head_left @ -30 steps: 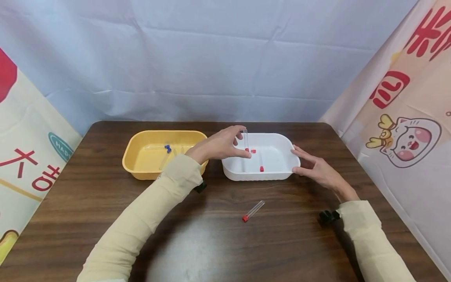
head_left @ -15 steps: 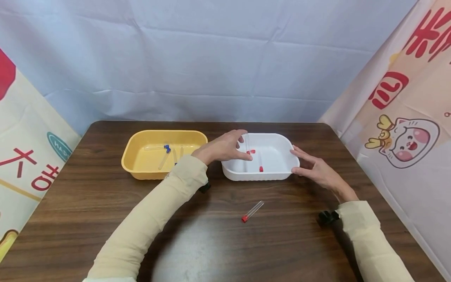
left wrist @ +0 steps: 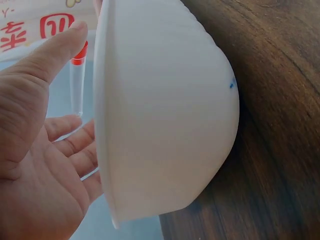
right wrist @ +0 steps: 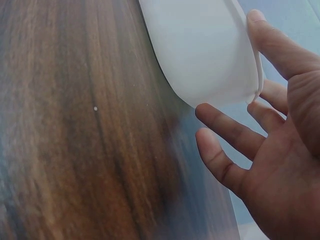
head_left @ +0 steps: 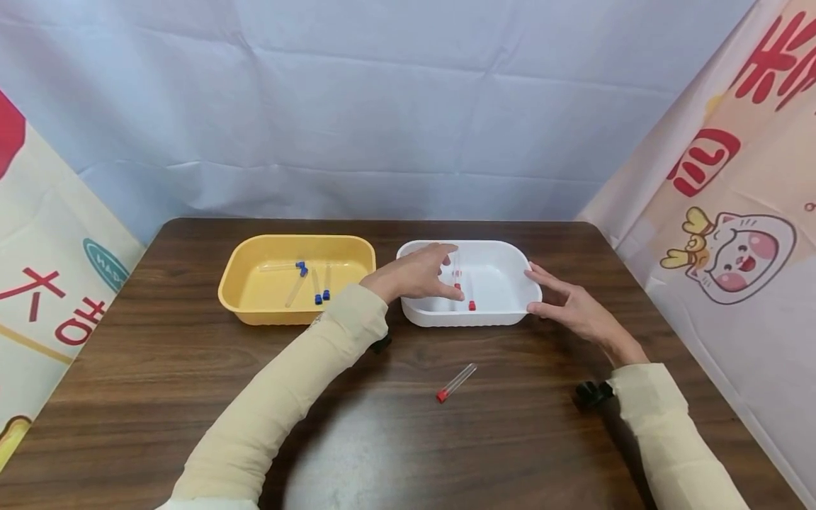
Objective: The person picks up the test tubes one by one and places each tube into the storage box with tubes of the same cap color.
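In the head view my left hand (head_left: 421, 273) is over the left part of a white basin (head_left: 503, 317). Between its thumb and index fingertips it pinches a clear test tube (left wrist: 77, 87) by the two ends, red cap at the thumb. Two more red-capped tubes lie in that basin, one with its cap (head_left: 472, 306) near the front wall; the other is partly hidden. My right hand (head_left: 576, 309) touches the basin's right end with thumb and fingertips spread and fairly straight. A red-capped test tube (head_left: 456, 382) lies on the table in front.
Left of the white basin stands a yellow basin (head_left: 255, 316) with several blue-capped test tubes (head_left: 316, 285) inside. Both basins are on a dark wood table (head_left: 510, 439). A pale cloth (head_left: 408, 142) hangs behind, with printed cloths (head_left: 720, 177) at the sides.
My left hand has moved slightly right and toward the front, lowering the test tube into the white basin. More blue caps now show in the yellow basin. My right hand stays put.
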The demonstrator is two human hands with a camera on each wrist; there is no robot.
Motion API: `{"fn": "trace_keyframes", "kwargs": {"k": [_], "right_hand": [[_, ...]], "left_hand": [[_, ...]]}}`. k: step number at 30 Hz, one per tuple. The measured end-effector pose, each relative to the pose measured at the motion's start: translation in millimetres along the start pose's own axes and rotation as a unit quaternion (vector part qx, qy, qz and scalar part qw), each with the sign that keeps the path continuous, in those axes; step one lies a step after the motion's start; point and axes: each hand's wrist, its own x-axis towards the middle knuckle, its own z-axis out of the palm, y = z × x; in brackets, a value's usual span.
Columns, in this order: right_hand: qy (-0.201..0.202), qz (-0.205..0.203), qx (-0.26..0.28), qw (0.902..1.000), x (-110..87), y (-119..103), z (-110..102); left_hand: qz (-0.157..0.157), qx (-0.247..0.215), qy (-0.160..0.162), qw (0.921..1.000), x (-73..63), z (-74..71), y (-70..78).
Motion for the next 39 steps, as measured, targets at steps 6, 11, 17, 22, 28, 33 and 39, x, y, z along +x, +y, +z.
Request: {"fn": "trace_keyframes", "kwargs": {"k": [6, 11, 17, 22, 28, 33, 39], "right_hand": [[-0.002, 0.000, 0.004, 1.0000, -0.1, 0, -1], [-0.003, -0.001, 0.006, 1.0000, 0.5, 0, 0], [-0.004, 0.002, 0.008, 1.0000, 0.6, -1, -1], [-0.006, 0.006, 0.004, 1.0000, 0.0, -1, 0], [-0.006, 0.005, 0.003, 1.0000, -0.5, -1, 0], [-0.005, 0.006, 0.005, 1.0000, -0.3, -1, 0], [-0.002, 0.008, -0.007, 0.9999, -0.7, 0, 0]], "left_hand": [[-0.001, 0.020, -0.012, 0.9997, 4.7, 4.8, -0.2], [-0.009, 0.033, -0.022, 0.9992, 6.6, 6.1, -0.8], [-0.015, 0.044, -0.027, 0.9986, 7.8, 6.7, -0.9], [-0.023, 0.058, -0.025, 0.9978, 9.4, 9.7, -1.9], [-0.024, 0.077, -0.017, 0.9966, 8.1, 11.4, -4.1], [-0.019, 0.072, -0.004, 0.9972, 3.4, 9.1, -6.2], [0.010, 0.060, 0.022, 0.9979, -3.3, 4.8, -8.2]]}}
